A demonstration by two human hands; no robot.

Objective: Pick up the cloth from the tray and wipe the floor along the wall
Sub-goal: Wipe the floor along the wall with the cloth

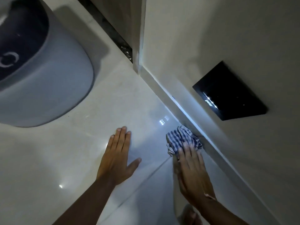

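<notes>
A blue-and-white checked cloth (182, 138) lies bunched on the glossy pale floor (81, 151), tight against the skirting (186, 114) at the foot of the wall (211, 38). My right hand (192, 166) presses flat on the cloth's near part, fingers pointing away from me. To its left, my left hand (117, 155) rests flat on the floor tile with fingers together and thumb spread, holding nothing. No tray is in view.
A large grey tub-like appliance (48, 88) with a dark top stands on the floor at the upper left. A black socket plate (230, 91) is set in the wall above the cloth. A dark threshold strip (113, 34) and a door frame (138, 38) lie ahead.
</notes>
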